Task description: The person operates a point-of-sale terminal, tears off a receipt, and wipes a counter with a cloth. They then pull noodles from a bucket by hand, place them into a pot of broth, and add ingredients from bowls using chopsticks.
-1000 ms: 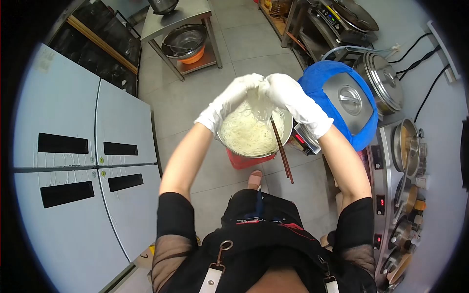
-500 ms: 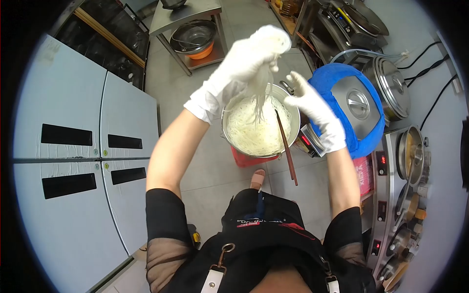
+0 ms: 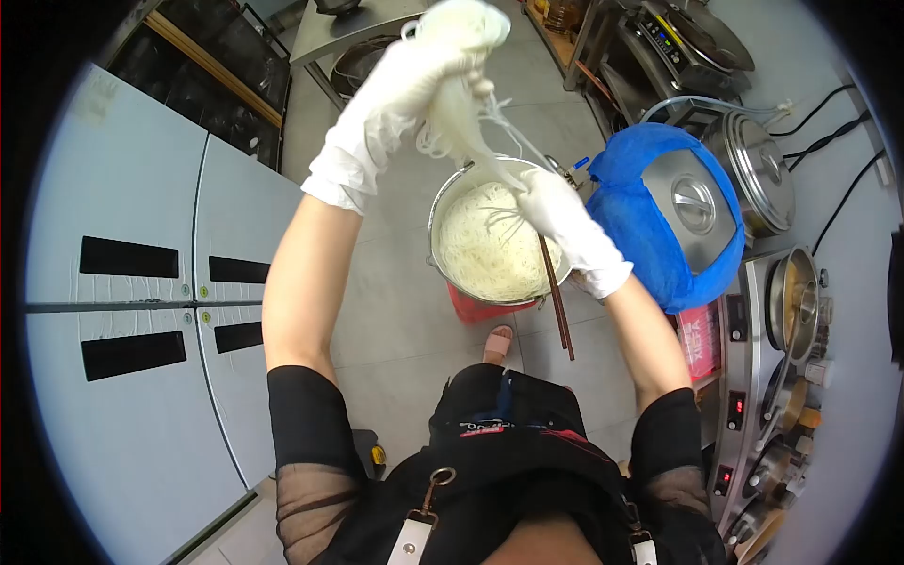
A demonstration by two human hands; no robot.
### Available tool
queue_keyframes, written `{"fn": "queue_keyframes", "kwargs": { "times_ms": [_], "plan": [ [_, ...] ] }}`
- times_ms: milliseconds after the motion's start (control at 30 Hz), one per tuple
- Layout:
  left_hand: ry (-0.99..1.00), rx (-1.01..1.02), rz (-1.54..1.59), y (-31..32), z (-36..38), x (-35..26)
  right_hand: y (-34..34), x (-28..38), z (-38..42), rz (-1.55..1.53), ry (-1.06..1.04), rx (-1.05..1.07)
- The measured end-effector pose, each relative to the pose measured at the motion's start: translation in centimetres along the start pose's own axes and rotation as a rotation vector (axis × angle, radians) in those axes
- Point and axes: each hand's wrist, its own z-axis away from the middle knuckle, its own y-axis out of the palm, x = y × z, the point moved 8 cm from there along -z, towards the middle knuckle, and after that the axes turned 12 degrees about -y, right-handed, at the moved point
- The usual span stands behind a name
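Note:
My left hand [image 3: 411, 83], in a white glove, is raised above and left of the pot, closed round a bundle of white noodles [image 3: 461, 33]. Strands hang from it down to my right hand [image 3: 565, 218], also gloved, whose fingers are wrapped round their lower part over the pot's rim. Loose noodle ends poke out below that hand. Beneath, the metal pot [image 3: 435, 209] with a wire handle holds a mass of white noodles [image 3: 492, 256]. Brown chopsticks [image 3: 557, 306] lean over its near right rim. A red base [image 3: 478, 308] shows under the pot.
Right of the pot is a lidded steel container [image 3: 692, 202] wrapped in blue cloth [image 3: 626, 169]. Burners with pans [image 3: 791, 301] line the right wall. A pale cabinet [image 3: 122, 198] stands left; a steel table [image 3: 363, 28] is at the back.
My left hand has lifted the noodle bundle up and to the left. My right hand, open before, has moved left and closed on the hanging strands.

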Motion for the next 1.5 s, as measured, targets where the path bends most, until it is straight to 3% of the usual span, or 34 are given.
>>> {"fn": "queue_keyframes", "kwargs": {
  "times_ms": [33,100,133,200,233,300,367,433,467,500,567,633,667,700,733,867,967,1033,1167,1267,1433,1500],
  "plan": [
    [-0.115,-0.038,0.032,-1.1,-0.3,2.8,-0.3,-0.5,-0.2,-0.014,-0.061,-0.033],
    [-0.047,0.014,0.062,-1.4,-0.9,7.0,-0.4,0.0,-0.5,-0.412,0.177,0.121],
    [-0.087,0.026,0.123,-1.8,-1.3,10.0,-0.6,0.7,-0.9,-0.409,0.179,0.123],
    [-0.098,0.004,0.106,-3.6,-3.0,17.5,-0.2,1.9,-2.1,-0.776,0.195,0.030],
    [-0.280,0.066,0.340,-2.3,-1.6,19.4,0.3,1.7,-2.7,-0.775,0.196,0.034],
    [-0.132,-0.062,0.543,-1.5,0.0,18.8,1.8,1.0,-3.7,-0.913,0.229,0.032],
    [-0.089,-0.059,0.412,-1.4,1.3,18.5,3.5,-0.5,-3.7,-0.911,0.282,0.051],
    [-0.048,-0.061,0.282,-2.4,1.7,18.7,4.7,-0.2,-3.5,-1.432,0.207,-0.025],
    [-0.150,-0.088,0.158,-3.2,1.8,19.9,5.5,-0.5,-3.2,-1.585,0.253,0.023],
    [-0.247,-0.117,0.033,-4.1,1.8,21.0,6.6,-2.2,-3.3,-1.585,0.258,0.033],
    [-0.251,-0.191,0.051,-5.7,2.3,21.0,10.5,-9.6,-2.8,-0.763,0.352,-0.006],
    [-0.257,-0.259,0.061,-6.8,2.9,20.6,15.7,-13.4,-2.0,-0.277,0.521,0.225],
    [-0.183,-0.275,0.131,-7.1,3.1,19.7,17.7,-13.7,-1.9,-0.279,0.520,0.230],
    [-0.107,-0.291,0.200,-7.3,3.4,18.5,19.1,-13.4,-1.7,-0.054,0.487,0.241],
    [-0.180,-0.296,0.185,-7.3,3.8,18.0,19.9,-12.7,-1.6,0.169,0.450,0.250],
    [-0.201,-0.281,0.158,-7.6,4.0,17.2,23.1,-13.1,-1.1,0.138,0.526,0.289],
    [-0.156,-0.286,0.180,-8.0,3.9,17.5,21.6,-15.3,-1.1,0.125,0.554,0.142],
    [-0.147,-0.288,0.170,-8.4,3.4,18.3,18.1,-13.2,-2.6,-0.113,0.301,0.115],
    [-0.140,-0.310,0.157,-7.4,1.7,19.7,8.6,-6.0,-3.8,-0.498,0.249,0.136],
    [-0.214,-0.183,0.108,-5.0,0.3,20.8,2.9,-1.3,-4.9,-0.544,0.080,0.079],
    [-0.188,0.053,0.152,-1.1,-0.7,18.9,-0.8,0.3,-5.1,-0.612,0.099,-0.075],
    [-0.144,0.089,0.157,0.0,-0.7,17.1,-2.9,1.1,-4.3,-0.838,-0.069,-0.145]
  ]
}}
